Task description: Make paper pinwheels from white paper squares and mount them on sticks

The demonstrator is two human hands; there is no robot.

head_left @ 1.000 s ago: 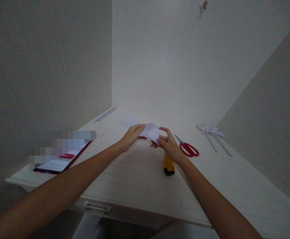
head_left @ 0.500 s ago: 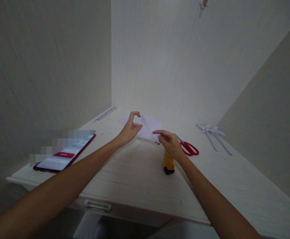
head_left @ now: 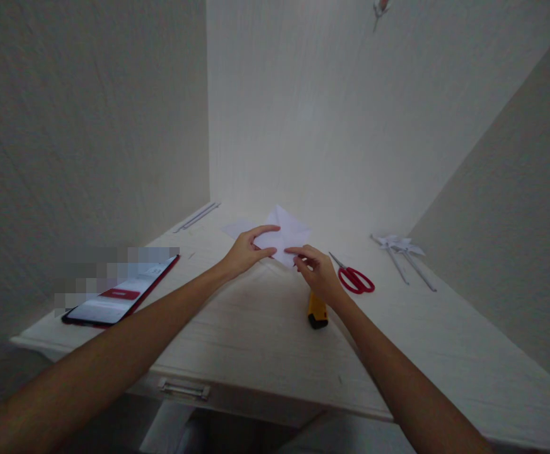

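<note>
A white square of paper (head_left: 290, 228) with creases running toward its middle is held just above the table, one corner pointing away from me. My left hand (head_left: 249, 252) has the paper's left side, its thumb and index finger spread over the face and the other fingers partly hidden. At the lower right edge, my right hand (head_left: 319, 271) pinches the sheet, fingertips bent in. Just under my right wrist lies a yellow and black box cutter (head_left: 317, 312). Red-handled scissors (head_left: 356, 279) rest right of that hand.
Two white paper pinwheels on sticks (head_left: 404, 249) lie at the right by the wall. Thin white sticks (head_left: 198, 216) lie at the back left. Another piece of paper (head_left: 235, 227) is behind my left hand. A phone (head_left: 123, 293) stands on the table's left (head_left: 237, 340).
The paper has turned, so a corner now points toward the back wall. My left index finger has come down from a raised curl onto the sheet; my right hand still pinches its edge.
</note>
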